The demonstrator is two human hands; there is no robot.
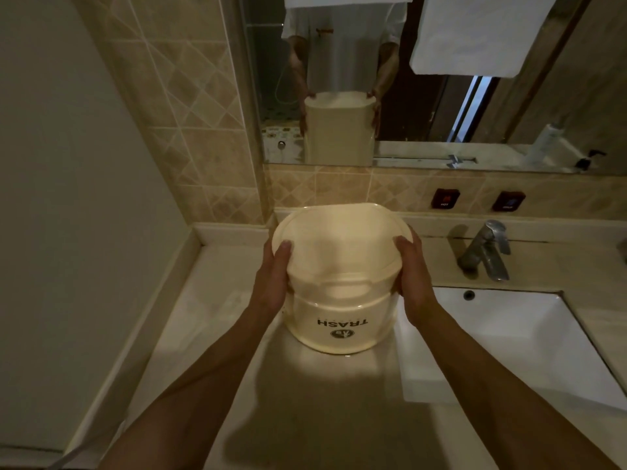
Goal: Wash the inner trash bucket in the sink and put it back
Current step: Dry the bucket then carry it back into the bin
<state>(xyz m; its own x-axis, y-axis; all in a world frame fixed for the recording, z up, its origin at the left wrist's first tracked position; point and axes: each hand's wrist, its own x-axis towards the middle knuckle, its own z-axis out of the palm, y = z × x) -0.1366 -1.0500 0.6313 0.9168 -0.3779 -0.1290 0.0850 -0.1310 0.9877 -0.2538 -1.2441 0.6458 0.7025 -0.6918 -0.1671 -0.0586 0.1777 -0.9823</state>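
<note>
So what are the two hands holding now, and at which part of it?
Both hold the inner trash bucket at its upper rim: left hand on its left side, right hand on its right, above the outer bin.

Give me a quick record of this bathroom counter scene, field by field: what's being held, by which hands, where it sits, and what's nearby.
held item: cream trash can with TRASH printed on its outer shell
inner bucket: raised partway out of the outer shell
left hand: grips the bucket's left side
right hand: grips the bucket's right side
location: on the countertop, left of the sink
faucet: no water visible
mirror: reflects the person and can
task stage: cannot tell
</note>
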